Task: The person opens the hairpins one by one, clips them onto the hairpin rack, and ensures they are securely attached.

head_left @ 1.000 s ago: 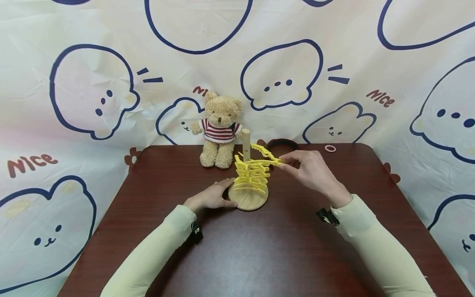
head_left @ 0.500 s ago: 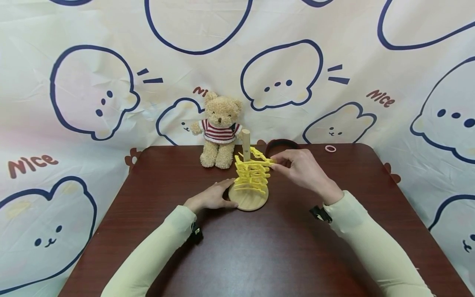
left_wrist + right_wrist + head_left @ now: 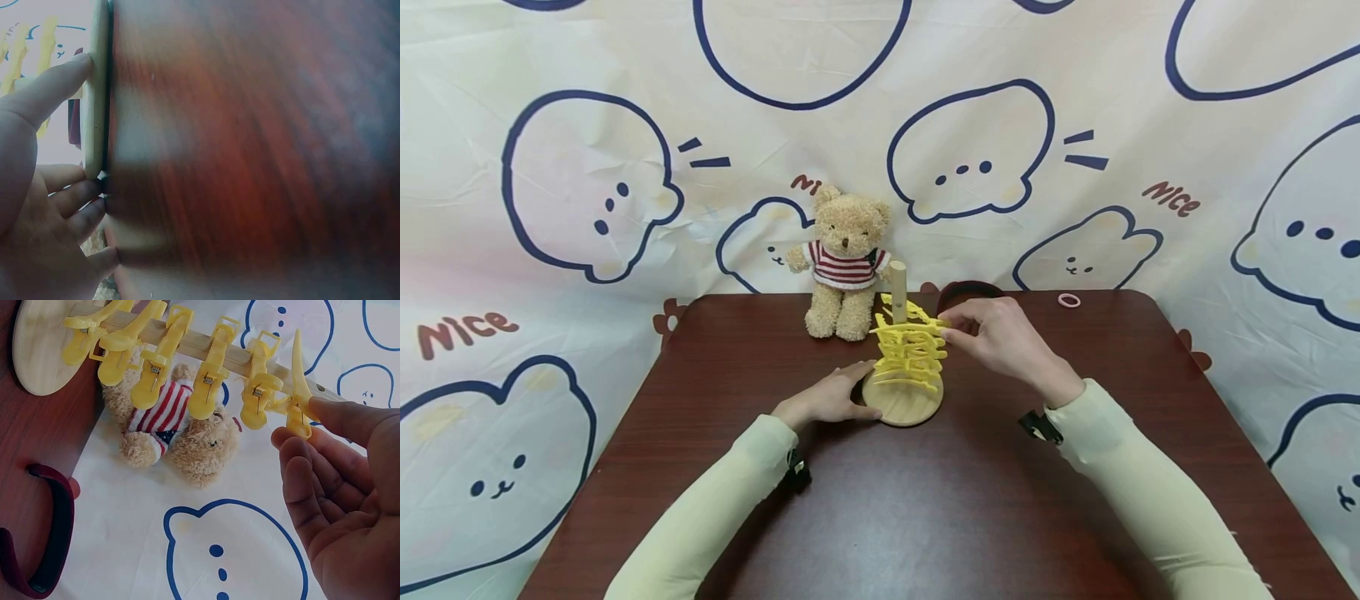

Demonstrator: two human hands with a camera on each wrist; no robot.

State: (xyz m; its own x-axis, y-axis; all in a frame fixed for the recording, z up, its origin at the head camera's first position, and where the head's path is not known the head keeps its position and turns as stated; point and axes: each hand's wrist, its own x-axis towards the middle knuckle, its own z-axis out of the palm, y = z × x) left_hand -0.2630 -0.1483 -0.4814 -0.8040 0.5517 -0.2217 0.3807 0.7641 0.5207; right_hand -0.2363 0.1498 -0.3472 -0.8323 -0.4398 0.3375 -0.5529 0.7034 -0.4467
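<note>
A wooden stand (image 3: 901,410) with a round base and an upright post (image 3: 898,287) stands mid-table. Several yellow hair clips (image 3: 209,384) grip the post one above another. At the base's left rim is my left hand (image 3: 829,397); its thumb lies against the edge in front, its fingers along the left side. My right hand (image 3: 1006,337) pinches the handle end of the topmost yellow hair clip (image 3: 299,369) between thumb and fingers. That clip's jaws are spread, one arm on each side of the post, above the other clips.
Behind the stand, a teddy bear (image 3: 844,250) in a striped shirt leans at the backdrop. A dark red headband (image 3: 62,519) lies at the back of the table, right of the post. Farther right is a pink hair tie (image 3: 1069,301). The patterned cloth (image 3: 820,67) hangs behind.
My right hand has moved left with the pinched hair clip, bringing its spread jaws from the post's right side to around the post. The left hand and the stand have stayed put.
</note>
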